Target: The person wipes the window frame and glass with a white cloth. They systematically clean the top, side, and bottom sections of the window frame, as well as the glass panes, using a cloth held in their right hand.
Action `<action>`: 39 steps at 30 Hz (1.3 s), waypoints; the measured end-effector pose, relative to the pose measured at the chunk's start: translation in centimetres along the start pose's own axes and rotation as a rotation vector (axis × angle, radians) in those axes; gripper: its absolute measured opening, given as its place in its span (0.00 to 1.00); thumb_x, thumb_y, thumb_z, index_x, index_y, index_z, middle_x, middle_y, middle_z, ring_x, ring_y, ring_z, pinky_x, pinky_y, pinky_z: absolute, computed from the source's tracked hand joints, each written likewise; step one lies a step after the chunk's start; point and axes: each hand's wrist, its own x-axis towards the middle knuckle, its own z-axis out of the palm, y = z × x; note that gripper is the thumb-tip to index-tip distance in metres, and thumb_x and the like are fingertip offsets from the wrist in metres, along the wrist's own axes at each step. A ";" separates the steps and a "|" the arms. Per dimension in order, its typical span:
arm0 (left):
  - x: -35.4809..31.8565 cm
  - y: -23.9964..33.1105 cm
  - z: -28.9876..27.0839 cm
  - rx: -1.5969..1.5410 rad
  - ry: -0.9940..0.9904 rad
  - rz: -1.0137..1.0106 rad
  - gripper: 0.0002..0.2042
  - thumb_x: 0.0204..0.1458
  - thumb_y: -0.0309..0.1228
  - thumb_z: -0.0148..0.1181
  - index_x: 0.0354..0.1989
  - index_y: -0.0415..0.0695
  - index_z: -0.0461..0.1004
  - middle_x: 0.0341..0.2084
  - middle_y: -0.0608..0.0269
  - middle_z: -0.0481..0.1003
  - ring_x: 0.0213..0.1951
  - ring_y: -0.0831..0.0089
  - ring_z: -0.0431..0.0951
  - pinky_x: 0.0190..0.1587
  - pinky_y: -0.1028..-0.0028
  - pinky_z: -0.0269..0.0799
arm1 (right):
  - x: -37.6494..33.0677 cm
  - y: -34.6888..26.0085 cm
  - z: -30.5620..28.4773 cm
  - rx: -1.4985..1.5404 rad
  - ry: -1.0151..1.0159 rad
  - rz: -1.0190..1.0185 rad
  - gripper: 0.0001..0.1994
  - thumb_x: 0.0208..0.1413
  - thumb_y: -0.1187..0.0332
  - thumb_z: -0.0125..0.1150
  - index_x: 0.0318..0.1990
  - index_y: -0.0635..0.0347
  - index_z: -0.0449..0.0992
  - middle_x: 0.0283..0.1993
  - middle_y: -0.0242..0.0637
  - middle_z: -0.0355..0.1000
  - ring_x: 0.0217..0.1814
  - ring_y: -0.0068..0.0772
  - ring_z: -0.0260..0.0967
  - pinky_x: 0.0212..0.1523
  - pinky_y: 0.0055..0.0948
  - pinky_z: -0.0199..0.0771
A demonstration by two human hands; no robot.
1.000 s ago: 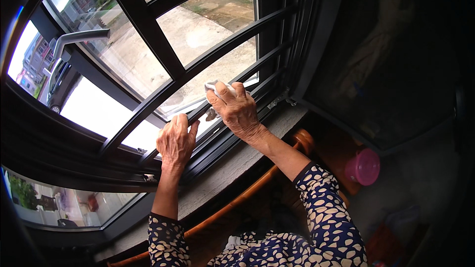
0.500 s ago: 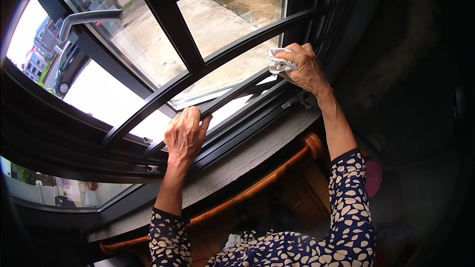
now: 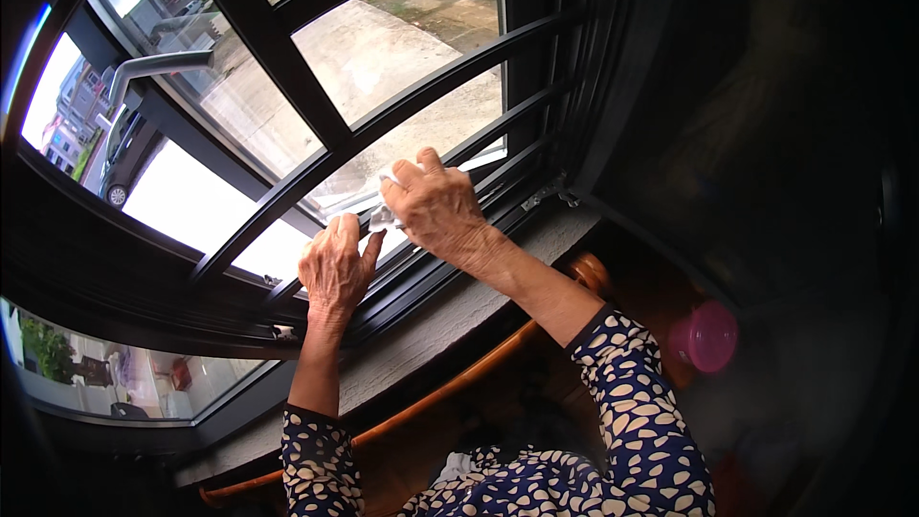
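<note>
The right hand (image 3: 438, 209) is bunched around a small white cloth (image 3: 385, 217), pressing it against a lower black window bar (image 3: 450, 158) as if to rub its face; the left hand (image 3: 335, 268) lies spread and empty on the window frame (image 3: 421, 273) just beside it, seemingly steadying the body above the grey sill (image 3: 450, 325)
</note>
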 end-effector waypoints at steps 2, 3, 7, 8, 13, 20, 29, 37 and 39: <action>-0.2 -0.1 -0.3 0.045 0.027 0.004 0.17 0.49 0.44 0.60 0.25 0.42 0.65 0.22 0.56 0.71 0.26 0.58 0.74 0.29 0.63 0.67 | -0.8 -1.0 1.0 -0.055 0.172 -0.009 0.08 0.44 0.71 0.64 0.35 0.56 0.79 0.36 0.31 0.70 0.42 0.31 0.65 0.22 0.17 0.73; -0.2 -0.2 -0.4 0.056 0.018 -0.017 0.18 0.49 0.44 0.60 0.25 0.42 0.65 0.22 0.56 0.71 0.26 0.57 0.74 0.29 0.62 0.67 | -0.9 -0.8 1.0 -0.005 0.221 -0.002 0.08 0.44 0.71 0.64 0.35 0.56 0.79 0.38 0.31 0.69 0.42 0.31 0.64 0.23 0.18 0.73; -0.2 0.2 -0.4 0.078 0.026 -0.040 0.18 0.51 0.44 0.59 0.24 0.43 0.64 0.21 0.56 0.70 0.25 0.56 0.73 0.28 0.62 0.65 | -2.3 3.3 2.0 0.027 0.438 0.230 0.13 0.39 0.70 0.69 0.36 0.56 0.75 0.42 0.36 0.66 0.43 0.36 0.62 0.27 0.25 0.73; -0.3 0.1 -0.2 0.088 0.026 -0.042 0.17 0.51 0.43 0.60 0.24 0.43 0.64 0.20 0.57 0.69 0.25 0.56 0.72 0.28 0.62 0.64 | -2.8 4.6 1.5 0.070 0.398 0.323 0.17 0.38 0.73 0.69 0.39 0.57 0.74 0.44 0.38 0.64 0.44 0.39 0.62 0.35 0.30 0.74; -0.2 0.3 -0.3 0.082 0.036 -0.033 0.17 0.49 0.42 0.61 0.24 0.43 0.64 0.20 0.57 0.69 0.24 0.56 0.72 0.27 0.62 0.63 | -3.5 11.9 1.9 0.176 0.499 0.694 0.19 0.42 0.75 0.67 0.45 0.55 0.72 0.44 0.42 0.64 0.46 0.46 0.64 0.42 0.37 0.71; -0.3 0.2 -0.2 0.081 0.027 -0.032 0.16 0.51 0.42 0.60 0.27 0.42 0.65 0.20 0.55 0.69 0.24 0.55 0.72 0.27 0.62 0.64 | -1.9 16.6 0.6 0.053 0.476 0.910 0.13 0.52 0.66 0.61 0.44 0.56 0.74 0.41 0.46 0.66 0.45 0.48 0.68 0.45 0.41 0.71; -0.2 0.3 -0.2 0.087 0.049 -0.026 0.16 0.49 0.42 0.62 0.24 0.43 0.65 0.19 0.57 0.70 0.23 0.58 0.72 0.27 0.64 0.64 | -2.7 12.5 3.0 0.636 0.712 1.281 0.29 0.47 0.59 0.67 0.51 0.71 0.66 0.49 0.54 0.70 0.51 0.49 0.70 0.51 0.39 0.70; -0.2 0.2 0.0 0.082 0.047 -0.015 0.18 0.51 0.43 0.59 0.24 0.43 0.64 0.20 0.56 0.70 0.23 0.57 0.72 0.27 0.63 0.65 | -3.4 4.9 4.3 1.705 0.648 1.335 0.22 0.44 0.58 0.70 0.44 0.59 0.72 0.38 0.30 0.69 0.39 0.24 0.69 0.39 0.25 0.73; -0.2 0.3 0.0 0.080 0.047 -0.016 0.18 0.52 0.44 0.59 0.23 0.42 0.64 0.20 0.56 0.70 0.24 0.56 0.72 0.27 0.62 0.65 | -3.7 2.9 4.5 1.884 0.538 1.303 0.16 0.47 0.61 0.70 0.41 0.54 0.73 0.35 0.25 0.69 0.35 0.20 0.70 0.32 0.23 0.77</action>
